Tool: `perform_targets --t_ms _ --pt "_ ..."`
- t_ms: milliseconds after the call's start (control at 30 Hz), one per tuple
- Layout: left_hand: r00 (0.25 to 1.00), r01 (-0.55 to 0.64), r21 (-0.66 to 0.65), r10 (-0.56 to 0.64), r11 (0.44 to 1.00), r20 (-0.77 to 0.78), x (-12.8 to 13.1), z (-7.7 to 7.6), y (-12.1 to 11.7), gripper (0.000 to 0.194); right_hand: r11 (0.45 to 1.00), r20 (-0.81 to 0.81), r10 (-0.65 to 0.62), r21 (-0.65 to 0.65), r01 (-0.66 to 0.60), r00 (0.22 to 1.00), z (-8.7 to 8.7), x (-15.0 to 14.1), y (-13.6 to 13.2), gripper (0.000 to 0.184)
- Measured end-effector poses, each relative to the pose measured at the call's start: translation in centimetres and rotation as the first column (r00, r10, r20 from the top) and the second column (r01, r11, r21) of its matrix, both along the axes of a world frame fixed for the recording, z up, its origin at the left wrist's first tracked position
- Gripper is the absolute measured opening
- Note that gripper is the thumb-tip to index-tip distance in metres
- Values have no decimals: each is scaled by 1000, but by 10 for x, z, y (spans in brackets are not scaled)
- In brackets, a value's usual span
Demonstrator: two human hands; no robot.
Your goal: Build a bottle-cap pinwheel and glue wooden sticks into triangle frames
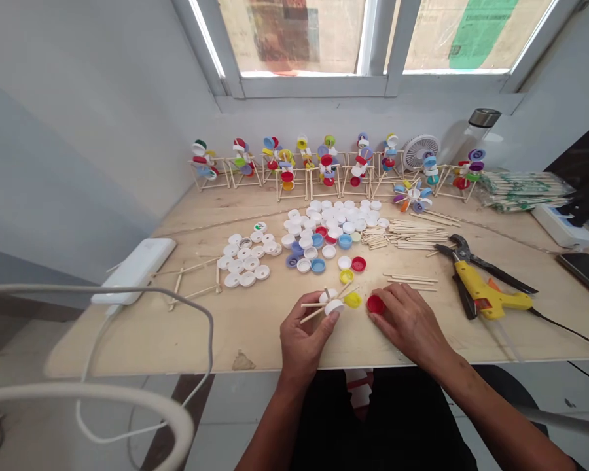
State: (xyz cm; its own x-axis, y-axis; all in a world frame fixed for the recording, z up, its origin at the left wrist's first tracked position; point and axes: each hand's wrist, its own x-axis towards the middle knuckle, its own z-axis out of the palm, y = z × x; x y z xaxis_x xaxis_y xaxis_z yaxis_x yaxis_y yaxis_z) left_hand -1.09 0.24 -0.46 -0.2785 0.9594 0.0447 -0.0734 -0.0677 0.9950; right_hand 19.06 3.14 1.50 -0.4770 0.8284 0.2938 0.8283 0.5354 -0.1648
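My left hand is closed around a small bottle-cap wheel. White caps form its hub, several wooden sticks stick out of it, and a yellow cap sits at a stick's end on the right. Just to the right, my right hand grips a red bottle cap between thumb and fingers, its open side facing up. The red cap is apart from the wheel. Beyond the hands lie another yellow cap, a second red cap and a blue cap.
White caps lie in groups mid-table beside piles of wooden sticks. A yellow glue gun and black-handled pliers are at right. Finished-looking cap wheels on stick frames line the back. A white power strip is at left.
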Motion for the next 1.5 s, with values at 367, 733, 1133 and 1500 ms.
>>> perform_targets --t_ms 367,733,1133,1500 --pt "999 32 -4 -32 999 -13 0 3 0 34 966 -391 -78 -258 -28 917 39 15 1 35" --pt "997 63 9 -62 998 -37 0 6 -1 35 962 -443 25 -233 -143 896 58 -5 10 25" --pt "995 93 28 -92 995 -48 0 4 -1 33 949 -335 218 -147 -279 917 62 -10 19 27" --pt "995 91 3 -91 996 -36 0 6 -1 37 932 -294 273 -153 -327 916 58 -8 26 28"
